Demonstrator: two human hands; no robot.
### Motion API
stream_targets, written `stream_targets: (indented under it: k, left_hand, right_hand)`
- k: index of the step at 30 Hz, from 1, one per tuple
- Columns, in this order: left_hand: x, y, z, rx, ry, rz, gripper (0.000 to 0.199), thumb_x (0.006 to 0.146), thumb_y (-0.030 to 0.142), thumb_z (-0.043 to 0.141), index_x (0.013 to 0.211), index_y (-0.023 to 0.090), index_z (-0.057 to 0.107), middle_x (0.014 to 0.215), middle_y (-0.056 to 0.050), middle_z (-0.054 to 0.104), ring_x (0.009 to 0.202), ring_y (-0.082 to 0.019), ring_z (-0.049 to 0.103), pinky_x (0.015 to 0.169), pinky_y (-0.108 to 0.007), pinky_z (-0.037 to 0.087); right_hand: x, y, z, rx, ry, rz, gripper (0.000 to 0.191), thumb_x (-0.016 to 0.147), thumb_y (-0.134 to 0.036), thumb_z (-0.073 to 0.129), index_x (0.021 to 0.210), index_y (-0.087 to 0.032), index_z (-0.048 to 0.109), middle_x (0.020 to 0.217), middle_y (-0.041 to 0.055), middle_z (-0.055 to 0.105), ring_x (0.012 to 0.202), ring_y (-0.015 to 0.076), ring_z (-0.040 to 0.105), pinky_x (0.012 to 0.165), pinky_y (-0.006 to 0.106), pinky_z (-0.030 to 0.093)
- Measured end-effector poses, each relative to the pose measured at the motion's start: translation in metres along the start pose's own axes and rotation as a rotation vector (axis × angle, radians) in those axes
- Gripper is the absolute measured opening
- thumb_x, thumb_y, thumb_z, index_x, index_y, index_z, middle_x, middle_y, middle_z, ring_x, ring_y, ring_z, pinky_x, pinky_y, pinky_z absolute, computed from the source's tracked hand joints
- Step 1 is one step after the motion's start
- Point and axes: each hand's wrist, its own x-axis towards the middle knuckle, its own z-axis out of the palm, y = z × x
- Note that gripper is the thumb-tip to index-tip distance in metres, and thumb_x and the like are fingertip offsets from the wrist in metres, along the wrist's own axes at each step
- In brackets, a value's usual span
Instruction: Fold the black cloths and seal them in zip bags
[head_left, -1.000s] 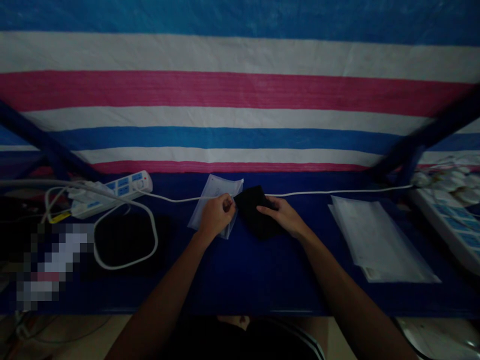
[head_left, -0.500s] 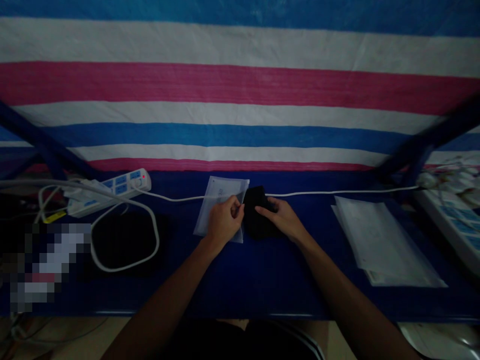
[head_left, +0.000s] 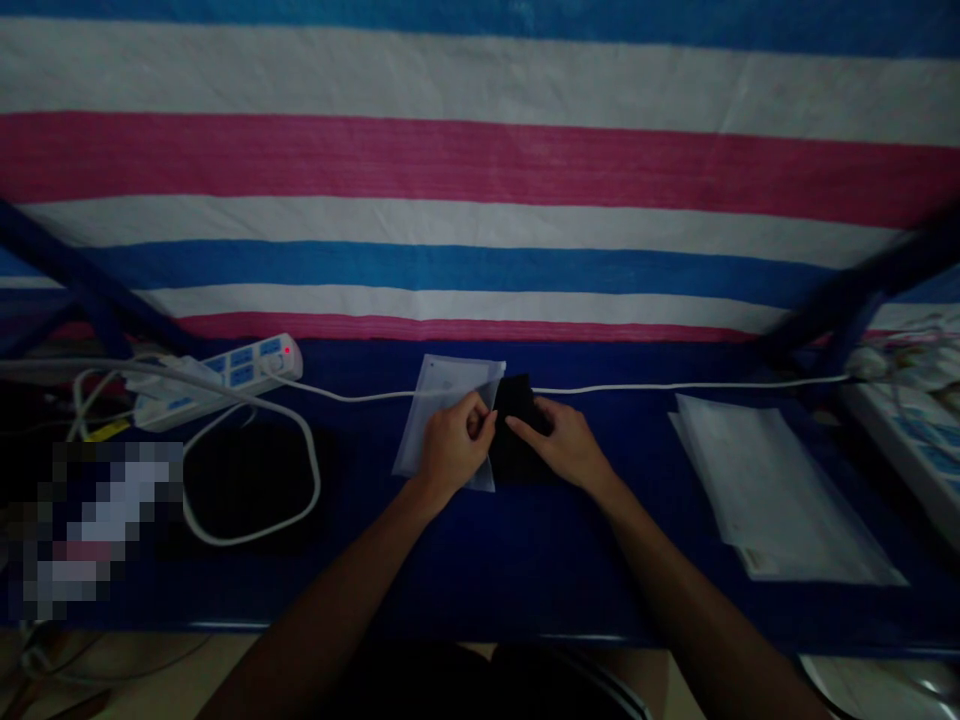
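striped tarp (head_left: 480, 160) in pink, white and blue hangs behind a long desk (head_left: 525, 570) with a dark blue top, and dark blue bars (head_left: 82, 260) cross in front of it on both sides.

in the middle of the desk, a clear plastic bag (head_left: 442, 395) lies flat, with a black thing (head_left: 514, 405) right at its right edge. the black thing is too dark to tell what it is. the left hand (head_left: 452, 447) sits at 12 o'clock from the person's body, with its fingers curled and pinching the bag near its right edge. the right hand (head_left: 564, 440) is just beside it, at about 1 o'clock, with its fingers lying on the black thing. i cannot tell if it grips the thing or only presses on it.

a white power strip (head_left: 225, 378) lies at 10 o'clock, and a white cord (head_left: 660, 384) runs behind the hands. a black mat (head_left: 247, 480) sits at 9 o'clock. a stack of papers (head_left: 780, 490) lies at 3 o'clock, and a second power strip (head_left: 911, 430) is past it at the desk's edge. a blurred patch (head_left: 97, 525) hides something at 8 o'clock.

right now the hands are working at the place where the bag meets the black thing. this thin plastic needs a firm, careful pinch, so the next move calls for a steady hold.
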Motion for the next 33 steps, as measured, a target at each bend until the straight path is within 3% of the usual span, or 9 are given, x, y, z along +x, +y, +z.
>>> stream_targets:
  k: [5,10,15,23,29,33]
  left_hand:
    - [-0.001,0.000,0.001,0.002,-0.024,0.010,0.022,0.093,0.026,0.061,0.074,0.022,0.051,0.054,0.009,0.042,0.047,-0.009,0.043,0.054,-0.025,0.030]
    - [-0.001,0.000,0.003,-0.040,-0.022,-0.017,0.023,0.093,0.027,0.060,0.073,0.022,0.050,0.053,0.009,0.042,0.046,-0.010,0.043,0.053,-0.025,0.030]
    - [0.000,0.001,0.003,-0.067,-0.019,-0.047,0.024,0.093,0.029,0.061,0.072,0.022,0.051,0.053,0.008,0.045,0.047,-0.010,0.044,0.053,-0.025,0.031]
    - [-0.002,0.006,0.003,-0.100,-0.017,-0.020,0.025,0.095,0.029,0.060,0.073,0.021,0.052,0.054,0.008,0.045,0.048,-0.009,0.044,0.054,-0.024,0.031]
    - [0.001,0.003,0.002,-0.062,-0.006,-0.024,0.024,0.094,0.028,0.061,0.073,0.021,0.052,0.053,0.008,0.044,0.047,-0.010,0.044,0.054,-0.024,0.031]
    - [0.001,0.002,0.000,-0.011,0.017,-0.026,0.024,0.093,0.028,0.061,0.072,0.022,0.051,0.053,0.009,0.042,0.047,-0.010,0.043,0.054,-0.025,0.031]
  right_hand:
    - [-0.002,0.001,-0.004,-0.021,-0.057,0.009,0.037,0.090,-0.054,0.064,0.090,-0.018,0.072,0.081,0.0054,0.076,0.071,0.0230,0.071,0.059,0.029,0.046]
    - [-0.002,0.000,0.009,0.057,0.077,0.032,0.034,0.090,-0.052,0.066,0.092,-0.019,0.072,0.087,0.0066,0.078,0.075,0.0244,0.072,0.062,0.030,0.050]
    - [-0.001,-0.003,0.018,0.073,0.172,0.042,0.033,0.089,-0.052,0.067,0.090,-0.019,0.072,0.081,0.0063,0.077,0.069,0.0232,0.070,0.058,0.030,0.048]
    - [0.000,-0.006,0.023,0.043,0.221,0.068,0.033,0.089,-0.051,0.065,0.088,-0.019,0.071,0.080,0.0085,0.076,0.068,0.0245,0.070,0.059,0.032,0.047]
    - [0.001,-0.002,0.011,0.097,0.089,0.050,0.033,0.090,-0.052,0.064,0.092,-0.020,0.073,0.089,0.0085,0.080,0.077,0.0260,0.076,0.063,0.032,0.054]
    - [-0.001,0.000,-0.002,0.147,-0.092,0.189,0.041,0.090,-0.059,0.064,0.080,-0.020,0.070,0.059,0.0037,0.071,0.045,0.0192,0.066,0.044,0.027,0.046]
